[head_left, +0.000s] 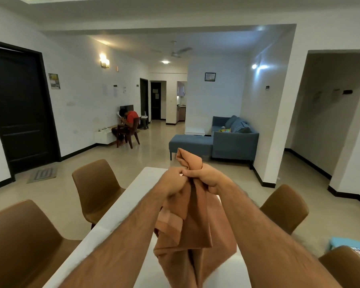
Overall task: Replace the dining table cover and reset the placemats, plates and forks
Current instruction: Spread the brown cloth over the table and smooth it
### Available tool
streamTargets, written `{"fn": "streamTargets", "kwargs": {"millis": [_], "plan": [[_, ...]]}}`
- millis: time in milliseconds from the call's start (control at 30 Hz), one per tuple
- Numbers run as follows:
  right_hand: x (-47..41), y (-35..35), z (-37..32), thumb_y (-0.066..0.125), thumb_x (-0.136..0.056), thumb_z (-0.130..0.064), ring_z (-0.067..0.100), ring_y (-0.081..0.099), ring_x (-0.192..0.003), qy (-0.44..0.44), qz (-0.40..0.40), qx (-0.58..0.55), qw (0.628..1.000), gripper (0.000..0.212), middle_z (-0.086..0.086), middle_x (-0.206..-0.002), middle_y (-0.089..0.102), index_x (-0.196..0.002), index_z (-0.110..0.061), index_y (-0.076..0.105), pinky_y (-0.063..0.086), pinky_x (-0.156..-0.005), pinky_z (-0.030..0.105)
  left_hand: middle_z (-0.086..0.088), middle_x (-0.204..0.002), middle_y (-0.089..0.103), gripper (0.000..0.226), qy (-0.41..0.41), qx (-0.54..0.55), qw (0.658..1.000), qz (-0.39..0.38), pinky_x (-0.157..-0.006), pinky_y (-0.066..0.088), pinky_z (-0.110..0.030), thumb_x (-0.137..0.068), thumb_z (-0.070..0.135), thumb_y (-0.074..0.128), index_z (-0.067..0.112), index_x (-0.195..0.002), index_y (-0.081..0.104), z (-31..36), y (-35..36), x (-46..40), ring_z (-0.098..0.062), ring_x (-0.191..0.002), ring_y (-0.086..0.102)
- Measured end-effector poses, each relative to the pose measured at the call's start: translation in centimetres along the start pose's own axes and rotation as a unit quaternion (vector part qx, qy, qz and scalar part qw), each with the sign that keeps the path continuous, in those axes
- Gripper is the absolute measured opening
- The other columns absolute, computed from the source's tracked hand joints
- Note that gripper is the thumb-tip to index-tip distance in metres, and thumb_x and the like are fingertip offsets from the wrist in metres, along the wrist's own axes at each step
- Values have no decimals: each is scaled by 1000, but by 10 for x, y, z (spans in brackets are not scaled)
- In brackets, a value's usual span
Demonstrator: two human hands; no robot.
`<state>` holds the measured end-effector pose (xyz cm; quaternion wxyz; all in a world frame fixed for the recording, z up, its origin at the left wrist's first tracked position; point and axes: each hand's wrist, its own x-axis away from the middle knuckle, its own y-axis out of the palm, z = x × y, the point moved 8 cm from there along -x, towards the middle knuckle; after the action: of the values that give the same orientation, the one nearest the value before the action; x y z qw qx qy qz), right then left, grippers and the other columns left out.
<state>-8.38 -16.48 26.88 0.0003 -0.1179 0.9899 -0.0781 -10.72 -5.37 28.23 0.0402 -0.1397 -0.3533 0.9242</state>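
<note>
While bunched in both fists: soft, creased terracotta cloth (192, 231).

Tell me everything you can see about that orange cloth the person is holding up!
The cloth is plain orange-brown fabric, soft and bunched into folds, with a flat hemmed edge showing on its left side. It hangs above the white table, not spread out. The left hand and right hand grip it close together near the top, and a crumpled tuft sticks up above them. Its lower end runs out of view.
</note>
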Motion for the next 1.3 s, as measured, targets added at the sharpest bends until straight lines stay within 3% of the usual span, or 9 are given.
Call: {"fn": "streamTargets", "kwargs": {"millis": [167, 233, 300, 500, 633, 767, 933, 1133, 1300], "plan": [[6, -31, 8, 57, -96, -15, 24, 67, -101, 1, 89, 37, 995, 22, 6, -104, 73, -106, -21, 75, 55, -94, 40, -8, -130, 60, 34, -54, -12, 996, 65, -100, 42, -34, -103, 23, 42, 19, -133, 57, -14, -18, -10, -28, -118, 55], [14, -49, -3, 54, -94, -7, 15, 68, -91, -30, 105, 124, 986, 39, -9, -87, 74, -86, -36, 78, 55, -77, 24, -11, -121, 64, 32, -114, -30, 986, 121, -94, 47, -39, -102, 25, 39, 17, -123, 60, -36, -44, -15, -31, -108, 59], [22, -83, -18, 55, -91, -9, 16, 66, -81, -42, 193, 300, 933, 34, -11, -77, 68, -80, -34, 76, 47, -62, 21, -12, -117, 64, 30, -140, -66, 976, 150, -91, 49, -41, -99, 23, 37, 16, -115, 62, -49, -71, -17, -32, -104, 59], [30, -112, -70, 58, -93, -28, 21, 60, -79, -73, 341, 505, 789, 11, -3, -84, 65, -84, -24, 62, 52, -76, 37, -14, -121, 60, 31, -58, -100, 967, 225, -89, 44, -41, -101, 17, 33, 11, -120, 57, 3, -124, -20, -33, -112, 56], [21, -119, -94, 58, -95, -31, 22, 58, -86, -86, 345, 541, 763, 9, -1, -91, 63, -89, -25, 61, 46, -92, 44, -22, -121, 60, 34, -103, 21, 987, 123, -98, 44, -43, -101, 14, 35, -1, -118, 61, 8, -139, -26, -31, -99, 55], [16, -114, -86, 57, -94, -26, 21, 59, -77, -66, 343, 508, 787, 12, 4, -89, 67, -86, -21, 63, 52, -74, 37, -10, -95, 60, 25, -119, 139, 980, 81, -73, 49, -34, -100, 20, 41, 14, -91, 63, 9, -129, -15, -21, -81, 55], [17, -117, -65, 55, -95, -26, 21, 60, -75, -25, 330, 443, 833, 20, 3, -82, 64, -76, -24, 60, 55, -74, 38, -6, -85, 60, 24, -116, 190, 972, 79, -64, 48, -28, -100, 21, 43, 15, -88, 63, 10, -128, -16, -17, -73, 54], [9, -103, -51, 55, -97, -19, 24, 62, -88, -10, 211, 276, 938, 15, 7, -88, 65, -92, -12, 67, 53, -78, 36, -19, -126, 58, 36, -105, -26, 984, 139, -100, 42, -39, -102, 10, 34, -4, -123, 59, 3, -137, -31, -35, -114, 55], [0, -76, -55, 52, -97, -12, 20, 58, -88, 53, 187, 53, 979, 17, 8, -96, 61, -107, -9, 65, 51, -87, 35, -12, -121, 62, 30, -55, -90, 991, 78, -91, 43, -31, -101, 23, 46, 7, -122, 60, 8, -78, -24, -25, -107, 57]]}}
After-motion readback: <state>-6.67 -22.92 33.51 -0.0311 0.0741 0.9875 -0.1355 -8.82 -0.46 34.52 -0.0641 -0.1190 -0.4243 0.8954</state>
